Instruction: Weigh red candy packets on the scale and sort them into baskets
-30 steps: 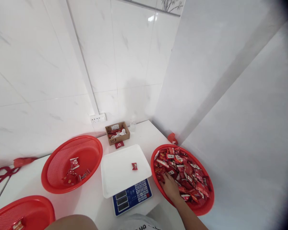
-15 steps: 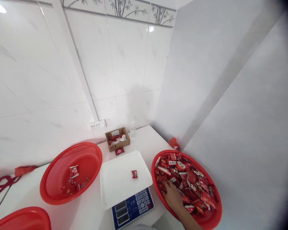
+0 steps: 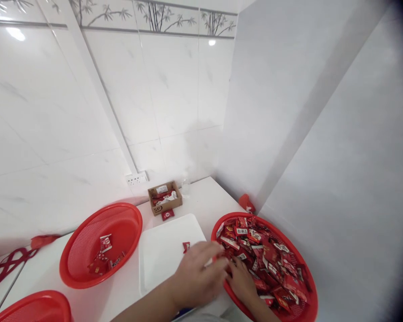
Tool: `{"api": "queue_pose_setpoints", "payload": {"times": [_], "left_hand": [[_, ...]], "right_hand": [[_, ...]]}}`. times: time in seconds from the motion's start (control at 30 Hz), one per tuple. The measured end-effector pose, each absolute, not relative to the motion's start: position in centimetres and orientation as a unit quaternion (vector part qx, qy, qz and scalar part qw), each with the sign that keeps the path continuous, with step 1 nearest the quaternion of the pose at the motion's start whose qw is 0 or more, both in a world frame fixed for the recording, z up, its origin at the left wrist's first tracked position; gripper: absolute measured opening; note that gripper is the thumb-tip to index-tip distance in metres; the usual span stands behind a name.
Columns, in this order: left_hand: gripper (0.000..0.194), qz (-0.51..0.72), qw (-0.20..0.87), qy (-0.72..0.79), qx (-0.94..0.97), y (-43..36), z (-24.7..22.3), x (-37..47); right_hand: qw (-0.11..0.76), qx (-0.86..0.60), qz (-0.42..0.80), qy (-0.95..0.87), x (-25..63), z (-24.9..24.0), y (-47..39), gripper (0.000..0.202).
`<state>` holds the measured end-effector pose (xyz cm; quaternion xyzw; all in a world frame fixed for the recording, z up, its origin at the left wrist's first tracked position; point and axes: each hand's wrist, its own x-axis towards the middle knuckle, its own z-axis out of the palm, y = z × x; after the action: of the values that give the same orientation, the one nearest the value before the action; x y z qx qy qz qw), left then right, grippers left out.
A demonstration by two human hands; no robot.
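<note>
My left hand (image 3: 201,270) reaches across the scale's white tray (image 3: 164,250) to the near left rim of a red basket (image 3: 231,216). Its fingers are bent and somewhat apart, slightly blurred, with no packet visible in them. Inside that basket, my right hand (image 3: 242,281) rests on the heap of small red wrapped packets (image 3: 270,252). Its fingertips are partly hidden by the left hand and the packets. One red packet (image 3: 186,247) lies on the tray, just beyond my left hand. My left forearm covers most of the scale's blue keypad panel.
To the left stands a red basket (image 3: 70,250) with a few packets, and part of another red basket (image 3: 30,297) shows nearer. A cardboard box (image 3: 166,206) of packets sits at the back, a red packet (image 3: 168,214) before it and a clear cup (image 3: 186,185) beside it.
My left hand has come into view from below and moved over the scale to my right hand. My right hand has stayed in the packet-filled basket. The view has shifted slightly.
</note>
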<state>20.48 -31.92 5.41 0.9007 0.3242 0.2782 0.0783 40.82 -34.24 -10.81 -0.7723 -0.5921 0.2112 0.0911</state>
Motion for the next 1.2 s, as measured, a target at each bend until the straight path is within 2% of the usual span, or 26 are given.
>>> {"api": "queue_pose_setpoints", "payload": {"times": [0.17,0.3,0.4,0.57,0.73,0.87,1.03,1.2], "left_hand": [[0.039,0.038,0.124,0.441,0.888,-28.3,-2.9,19.3],[0.050,-0.023,0.130,0.495,0.859,-28.3,-7.6,16.1],[0.056,-0.003,0.104,0.527,0.844,-28.5,-8.7,14.0],[0.041,0.027,0.065,0.597,0.799,-28.6,-9.8,10.4],[0.046,0.121,0.050,0.601,0.788,-29.6,-11.2,7.4],[0.044,0.203,0.059,0.566,0.797,-31.5,-10.6,7.4],[0.040,0.233,0.083,0.546,0.800,-33.5,-8.9,7.9],[0.040,0.254,0.099,0.548,0.791,-34.5,-9.3,6.4]], "right_hand": [[0.055,-0.748,0.202,-0.629,41.1,-10.6,-34.2,0.046],[0.042,-0.739,0.187,-0.646,41.3,-10.5,-34.2,0.044],[0.042,-0.737,0.177,-0.651,41.4,-10.7,-34.1,0.043],[0.041,-0.735,0.181,-0.653,41.3,-11.0,-34.1,0.043],[0.025,-0.756,0.186,-0.627,40.9,-11.0,-34.1,0.056],[0.009,-0.761,0.214,-0.612,40.7,-10.7,-33.8,0.061],[0.013,-0.765,0.204,-0.611,40.4,-9.9,-33.4,0.061],[0.013,-0.787,0.164,-0.595,39.8,-9.9,-33.0,0.055]]}}
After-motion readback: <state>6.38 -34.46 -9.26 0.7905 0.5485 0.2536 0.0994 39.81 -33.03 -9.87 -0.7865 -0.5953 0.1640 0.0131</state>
